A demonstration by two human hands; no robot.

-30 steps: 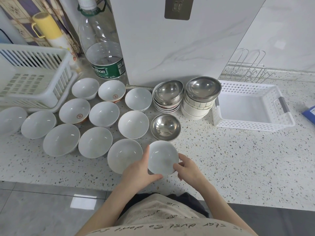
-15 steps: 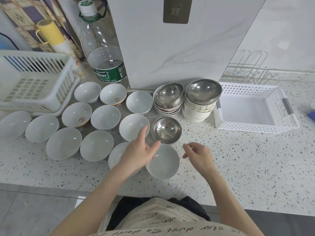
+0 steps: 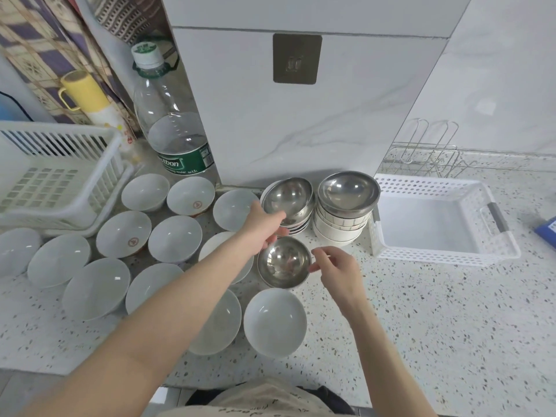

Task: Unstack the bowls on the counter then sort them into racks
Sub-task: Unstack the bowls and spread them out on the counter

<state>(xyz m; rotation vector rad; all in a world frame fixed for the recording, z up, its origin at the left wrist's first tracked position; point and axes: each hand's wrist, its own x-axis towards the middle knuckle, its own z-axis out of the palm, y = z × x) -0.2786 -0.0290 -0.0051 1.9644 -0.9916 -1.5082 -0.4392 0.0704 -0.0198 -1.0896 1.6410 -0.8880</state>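
Note:
Several white bowls lie spread singly over the counter's left half, the nearest white bowl (image 3: 274, 322) by the front edge. A single steel bowl (image 3: 283, 263) sits behind it. Further back stand two stacks: low dishes topped by a tilted steel bowl (image 3: 288, 199), and ribbed white bowls (image 3: 338, 228) topped by another steel bowl (image 3: 348, 191). My left hand (image 3: 262, 225) reaches between the single steel bowl and the tilted one, its thumb at the tilted bowl's lower rim. My right hand (image 3: 338, 267) hovers with loosely curled fingers by the single steel bowl's right rim. Neither hand holds anything.
A white perforated basket (image 3: 442, 256) sits at the right, with a wire rack (image 3: 427, 158) behind it. A white slatted rack (image 3: 60, 145) stands at the left. A big water bottle (image 3: 173, 130) and a yellow cup (image 3: 81, 91) stand at the back. A blue object (image 3: 548, 228) lies at the right edge.
Both hands let go of the white bowl, which now rests near the front edge. They moved away from me toward the steel bowls, the left hand reaching furthest.

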